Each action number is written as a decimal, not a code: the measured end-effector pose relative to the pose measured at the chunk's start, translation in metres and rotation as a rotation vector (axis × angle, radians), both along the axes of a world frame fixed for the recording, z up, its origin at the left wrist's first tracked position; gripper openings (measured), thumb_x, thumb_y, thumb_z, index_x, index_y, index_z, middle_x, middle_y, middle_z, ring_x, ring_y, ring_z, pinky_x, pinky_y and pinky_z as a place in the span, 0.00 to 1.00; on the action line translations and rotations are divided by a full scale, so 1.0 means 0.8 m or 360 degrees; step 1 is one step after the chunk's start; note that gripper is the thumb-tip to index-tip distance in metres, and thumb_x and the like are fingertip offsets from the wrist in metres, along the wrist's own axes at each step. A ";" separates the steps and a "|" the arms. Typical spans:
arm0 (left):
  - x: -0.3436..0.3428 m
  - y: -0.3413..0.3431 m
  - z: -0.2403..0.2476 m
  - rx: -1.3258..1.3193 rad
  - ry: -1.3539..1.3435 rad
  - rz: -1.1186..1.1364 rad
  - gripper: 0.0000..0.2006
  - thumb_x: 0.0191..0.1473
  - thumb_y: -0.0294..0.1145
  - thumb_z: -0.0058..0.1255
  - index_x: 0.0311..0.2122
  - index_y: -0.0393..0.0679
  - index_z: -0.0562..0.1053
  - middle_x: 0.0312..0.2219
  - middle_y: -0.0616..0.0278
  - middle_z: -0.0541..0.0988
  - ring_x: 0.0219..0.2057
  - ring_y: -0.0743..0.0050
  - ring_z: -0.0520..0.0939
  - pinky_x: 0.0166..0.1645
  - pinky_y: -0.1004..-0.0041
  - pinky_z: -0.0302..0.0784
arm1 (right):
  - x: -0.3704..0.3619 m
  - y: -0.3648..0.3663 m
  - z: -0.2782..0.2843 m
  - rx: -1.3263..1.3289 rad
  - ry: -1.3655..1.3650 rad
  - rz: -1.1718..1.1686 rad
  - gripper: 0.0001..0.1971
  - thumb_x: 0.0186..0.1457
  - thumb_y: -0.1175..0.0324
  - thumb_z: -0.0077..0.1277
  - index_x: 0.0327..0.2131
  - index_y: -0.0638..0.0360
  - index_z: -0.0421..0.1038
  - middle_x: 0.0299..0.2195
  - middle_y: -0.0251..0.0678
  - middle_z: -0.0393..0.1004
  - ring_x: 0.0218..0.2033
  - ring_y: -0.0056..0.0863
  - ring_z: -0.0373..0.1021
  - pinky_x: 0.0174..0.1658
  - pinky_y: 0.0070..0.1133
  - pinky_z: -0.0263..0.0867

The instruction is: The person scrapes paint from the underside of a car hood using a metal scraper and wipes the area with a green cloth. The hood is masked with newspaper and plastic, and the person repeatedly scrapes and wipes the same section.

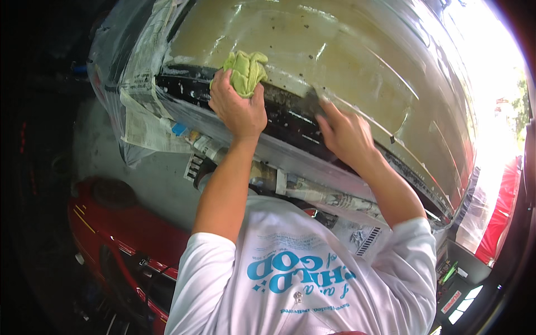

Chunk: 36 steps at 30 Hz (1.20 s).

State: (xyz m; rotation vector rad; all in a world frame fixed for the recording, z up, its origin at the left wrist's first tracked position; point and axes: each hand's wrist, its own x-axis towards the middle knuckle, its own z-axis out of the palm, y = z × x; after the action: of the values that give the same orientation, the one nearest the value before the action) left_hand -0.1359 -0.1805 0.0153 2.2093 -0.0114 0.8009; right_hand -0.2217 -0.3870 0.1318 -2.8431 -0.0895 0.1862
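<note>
My left hand (237, 114) is closed around a crumpled yellow-green cloth (243, 72), which rests at the edge of a wet, glossy olive-tan car panel (357, 53). To its right, my right hand (347, 133) is bent at the same edge with its fingers pinched together. A small greyish piece at those fingertips is blurred, so its kind does not show. Between and below the hands runs a black strip (287, 120) along the panel, spotted with water and pale residue. Dark specks and light streaks mark the panel.
Newspaper (146, 84) and clear plastic sheeting (109, 70) cover the car at the left. More paper (312, 187) hangs below the black strip. Behind at lower left is a red car (120, 229). A grey bin (468, 262) stands at lower right.
</note>
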 end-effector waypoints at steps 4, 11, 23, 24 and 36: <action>0.001 0.000 0.004 -0.0015 -0.0005 -0.0022 0.39 0.46 0.38 0.69 0.62 0.44 0.64 0.60 0.49 0.70 0.62 0.43 0.70 0.62 0.49 0.60 | 0.016 0.015 0.009 0.0015 0.0025 0.0024 0.20 0.66 0.60 0.54 0.58 0.53 0.71 0.30 0.50 0.81 0.30 0.54 0.78 0.35 0.44 0.72; -0.001 0.002 0.001 -0.0026 -0.0015 -0.0038 0.39 0.45 0.38 0.69 0.62 0.45 0.64 0.60 0.50 0.70 0.62 0.43 0.70 0.62 0.48 0.61 | 0.016 0.024 0.007 0.0055 0.0080 -0.0009 0.18 0.65 0.61 0.56 0.55 0.54 0.72 0.30 0.51 0.81 0.31 0.56 0.78 0.37 0.44 0.73; -0.002 0.002 0.004 -0.0053 -0.0011 -0.0036 0.40 0.46 0.38 0.69 0.63 0.46 0.63 0.60 0.51 0.70 0.62 0.43 0.69 0.62 0.48 0.60 | -0.070 -0.034 0.047 0.0693 -0.0098 -0.0509 0.23 0.61 0.66 0.58 0.58 0.59 0.74 0.39 0.47 0.80 0.38 0.31 0.76 0.46 0.25 0.71; -0.002 0.002 0.003 -0.0044 -0.0022 -0.0028 0.40 0.46 0.38 0.69 0.63 0.46 0.63 0.61 0.51 0.70 0.62 0.43 0.69 0.62 0.48 0.60 | -0.078 -0.031 0.048 0.0732 -0.0021 -0.0550 0.22 0.61 0.66 0.58 0.58 0.60 0.75 0.37 0.46 0.79 0.37 0.28 0.74 0.45 0.24 0.70; -0.003 0.010 0.000 -0.0032 -0.0025 0.0041 0.36 0.51 0.41 0.66 0.63 0.45 0.64 0.60 0.49 0.72 0.63 0.41 0.69 0.63 0.46 0.62 | -0.090 -0.014 0.051 0.1051 0.0066 -0.0617 0.21 0.67 0.65 0.55 0.60 0.62 0.74 0.28 0.30 0.75 0.27 0.15 0.67 0.32 0.20 0.66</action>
State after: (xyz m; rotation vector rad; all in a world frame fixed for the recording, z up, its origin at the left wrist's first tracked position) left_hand -0.1384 -0.1725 0.0156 2.1885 0.0173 0.8293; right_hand -0.2937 -0.3983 0.1727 -2.1437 0.3436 0.1043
